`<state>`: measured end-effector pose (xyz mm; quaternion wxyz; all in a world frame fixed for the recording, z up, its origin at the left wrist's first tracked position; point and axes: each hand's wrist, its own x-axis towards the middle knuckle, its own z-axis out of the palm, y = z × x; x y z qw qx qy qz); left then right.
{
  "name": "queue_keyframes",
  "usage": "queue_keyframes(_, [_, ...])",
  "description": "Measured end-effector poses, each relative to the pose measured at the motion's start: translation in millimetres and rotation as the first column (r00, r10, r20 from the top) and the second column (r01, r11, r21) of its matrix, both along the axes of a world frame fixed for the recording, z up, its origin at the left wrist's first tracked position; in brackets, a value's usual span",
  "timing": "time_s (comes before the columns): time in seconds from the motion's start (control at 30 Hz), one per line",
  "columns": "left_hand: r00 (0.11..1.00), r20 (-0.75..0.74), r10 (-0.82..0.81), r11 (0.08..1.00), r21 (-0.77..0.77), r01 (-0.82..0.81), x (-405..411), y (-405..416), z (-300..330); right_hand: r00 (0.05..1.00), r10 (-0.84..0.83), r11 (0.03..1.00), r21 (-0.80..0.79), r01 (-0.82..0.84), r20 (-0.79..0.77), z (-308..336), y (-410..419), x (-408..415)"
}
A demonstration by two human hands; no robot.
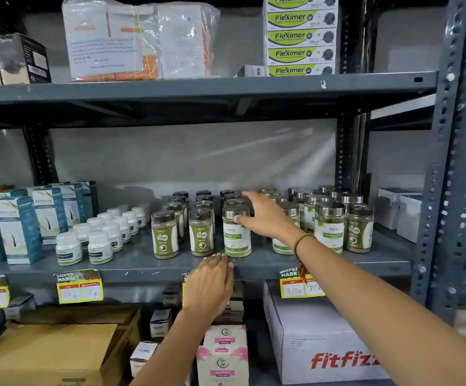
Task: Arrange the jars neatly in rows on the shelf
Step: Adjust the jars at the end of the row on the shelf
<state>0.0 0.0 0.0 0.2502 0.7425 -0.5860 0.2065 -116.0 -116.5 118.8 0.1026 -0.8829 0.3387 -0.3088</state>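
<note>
Jars of green powder stand on the grey middle shelf (pixel 142 264). Two rows of dark-lidded jars (pixel 165 235) run back from the front edge. A silver-lidded jar with a white and green label (pixel 236 237) stands at the front of a third row. My right hand (pixel 265 217) reaches in beside it, thumb touching its upper side, fingers spread toward the jars behind. My left hand (pixel 209 285) rests flat at the shelf's front edge just below that jar, holding nothing. A loose group of silver-lidded jars (pixel 328 228) sits to the right.
Small white bottles (pixel 99 246) and teal boxes (pixel 17 232) fill the shelf's left part. White boxes (pixel 396 210) stand at the far right. Green-labelled cartons (pixel 300 36) and a wrapped bundle (pixel 139 37) sit on the upper shelf. Cardboard cartons (pixel 50 355) lie below.
</note>
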Motion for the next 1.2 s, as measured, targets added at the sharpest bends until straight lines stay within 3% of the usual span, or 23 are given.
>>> queue_keyframes(0.2, [0.999, -0.014, 0.037, 0.999, -0.017, -0.037, -1.4, -19.2, -9.7, 0.994, -0.079, 0.997, 0.010, 0.080, -0.081, -9.8, -19.3, 15.9])
queue_keyframes(0.47, [0.998, 0.001, 0.063, 0.995, -0.075, -0.063, -4.0, -23.2, -13.1, 0.996, -0.089, 0.996, 0.001, 0.089, -0.030, -9.4, -23.0, 24.8])
queue_keyframes(0.7, [0.998, 0.007, 0.060, 0.997, -0.040, -0.059, -6.1, -18.3, -11.5, 0.993, -0.103, 0.989, -0.099, 0.109, 0.057, -1.9, -6.6, 10.5])
queue_keyframes(1.03, [0.999, -0.010, 0.042, 0.998, -0.047, -0.042, -9.0, -15.0, -10.4, 0.996, -0.001, 0.987, 0.159, -0.013, 0.090, 27.5, 22.1, -83.2])
queue_keyframes(1.2, [0.999, -0.010, 0.052, 0.998, -0.047, -0.052, -9.3, -16.5, -12.3, 0.990, -0.121, 0.968, 0.230, 0.101, 0.073, 39.6, 5.5, -157.5])
